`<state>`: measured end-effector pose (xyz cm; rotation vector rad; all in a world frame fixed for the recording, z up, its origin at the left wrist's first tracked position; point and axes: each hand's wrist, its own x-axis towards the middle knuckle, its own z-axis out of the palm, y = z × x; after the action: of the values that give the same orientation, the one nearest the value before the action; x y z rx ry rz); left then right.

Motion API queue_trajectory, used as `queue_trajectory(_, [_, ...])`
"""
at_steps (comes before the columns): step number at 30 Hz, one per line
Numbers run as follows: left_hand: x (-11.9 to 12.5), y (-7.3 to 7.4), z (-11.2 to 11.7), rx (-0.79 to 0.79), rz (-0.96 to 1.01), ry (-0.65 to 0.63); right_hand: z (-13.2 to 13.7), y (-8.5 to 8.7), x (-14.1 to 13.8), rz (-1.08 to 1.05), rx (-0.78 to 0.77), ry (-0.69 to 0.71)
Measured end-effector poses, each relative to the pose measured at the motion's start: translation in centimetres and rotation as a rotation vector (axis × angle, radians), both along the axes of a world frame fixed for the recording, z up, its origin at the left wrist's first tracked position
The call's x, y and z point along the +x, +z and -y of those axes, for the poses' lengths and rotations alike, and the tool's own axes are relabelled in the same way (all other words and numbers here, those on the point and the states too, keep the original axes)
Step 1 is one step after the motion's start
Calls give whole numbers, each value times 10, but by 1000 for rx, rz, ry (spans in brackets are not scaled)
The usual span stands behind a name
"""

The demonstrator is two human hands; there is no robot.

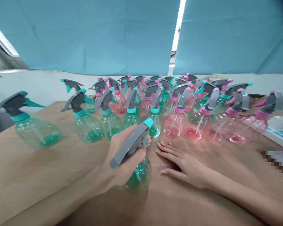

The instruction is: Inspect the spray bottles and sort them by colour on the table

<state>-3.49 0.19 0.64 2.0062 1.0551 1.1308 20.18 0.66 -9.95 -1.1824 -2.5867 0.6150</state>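
Observation:
My left hand (124,157) is wrapped round the neck and trigger of a green spray bottle (140,177) with a grey sprayer head and a turquoise nozzle. Its nozzle points away from me, toward the rows of bottles, and my fingers hide its collar and most of the trigger. Beside it, my right hand (181,160) lies flat on the wooden table (85,191), fingers spread and holding nothing. Just beyond my hands stand a green spray bottle (155,122) and a pink spray bottle (174,125), both upright.
Several more green and pink bottles stand in rows across the table. One green spray bottle (37,130) sits apart at the left. To the right are a white power strip (279,133) and a pixelated flat object (280,160). A blue curtain (103,37) hangs behind.

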Motion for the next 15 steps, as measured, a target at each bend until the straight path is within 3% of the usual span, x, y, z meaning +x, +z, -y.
queue_trajectory(8, [0,-3,-3,-64,-81,9,1,1,-1,-18,-5,-2])
queue_trajectory(15, [3,-5,-1,-29,-25,24,1,1,-1,-53,-2,-8])
